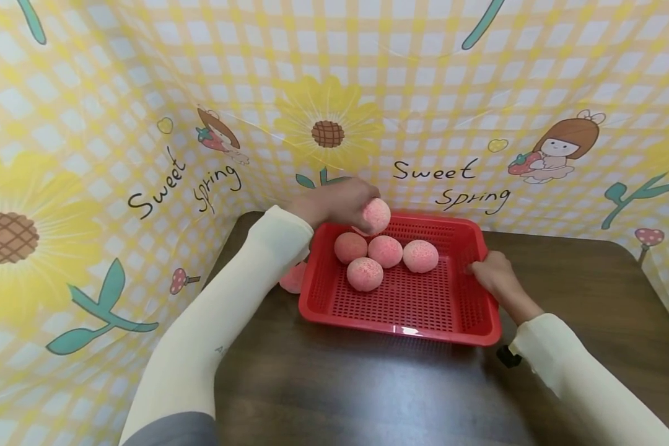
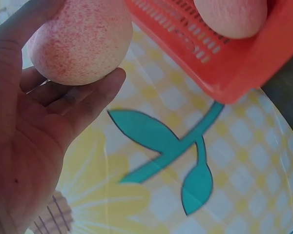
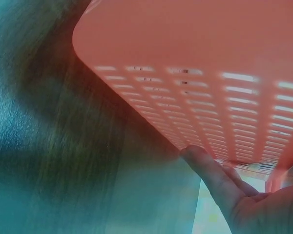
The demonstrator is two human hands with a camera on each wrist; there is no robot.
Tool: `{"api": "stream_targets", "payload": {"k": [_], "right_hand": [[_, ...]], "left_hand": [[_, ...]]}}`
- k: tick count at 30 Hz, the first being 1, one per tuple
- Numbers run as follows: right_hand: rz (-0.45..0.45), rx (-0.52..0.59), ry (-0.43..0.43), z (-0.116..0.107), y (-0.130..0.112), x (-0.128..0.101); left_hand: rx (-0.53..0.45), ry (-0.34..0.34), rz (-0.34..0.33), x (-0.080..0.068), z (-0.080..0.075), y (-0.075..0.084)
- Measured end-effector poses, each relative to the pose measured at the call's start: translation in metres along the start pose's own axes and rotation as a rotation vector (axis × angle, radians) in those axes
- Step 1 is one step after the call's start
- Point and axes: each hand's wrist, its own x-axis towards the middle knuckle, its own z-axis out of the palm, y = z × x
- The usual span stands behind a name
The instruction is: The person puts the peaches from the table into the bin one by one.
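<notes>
My left hand (image 1: pixel 345 201) holds a pink, speckled peach (image 1: pixel 376 217) above the back left part of a red plastic basket (image 1: pixel 334 319). Thumb and fingers wrap the sides of this peach (image 2: pixel 83 44) in the left wrist view. Inside the basket lie several more peaches (image 1: pixel 385 252), grouped toward the left and middle. With my right hand (image 1: pixel 496 275) I grip the basket's right rim. From below, the right wrist view shows that hand's fingers (image 3: pixel 210 175) against the slotted basket wall (image 3: pixel 185 39).
Another pink peach (image 1: pixel 292 280) sits on the dark wooden table (image 1: pixel 345 390) left of the basket, partly hidden by my left sleeve. A yellow checked cloth (image 1: pixel 412 93) with printed flowers hangs behind and to the left. A small black object (image 1: pixel 508 356) shows by the right cuff.
</notes>
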Motion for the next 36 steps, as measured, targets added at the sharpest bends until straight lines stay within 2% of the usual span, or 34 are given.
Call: {"api": "stream_targets", "payload": {"k": [8,14,23,30,36], "right_hand": [[0.004,-0.013,0.007,0.001,-0.001,0.001],[0.005,-0.018,0.016,0.002,-0.002,0.001],[0.003,-0.009,0.015,0.001,-0.001,0.0],[0.009,0.003,0.014,0.001,0.0,-0.001],[0.003,0.009,0.008,0.0,0.0,-0.002]], "left_hand": [[0.005,-0.001,0.052,0.008,0.008,0.019],[-0.012,-0.045,0.057,0.015,0.019,0.03],[0.05,-0.107,0.092,0.031,0.047,0.044],[0.041,-0.146,0.077,0.036,0.066,0.051],[0.03,-0.174,0.03,0.037,0.081,0.05]]}}
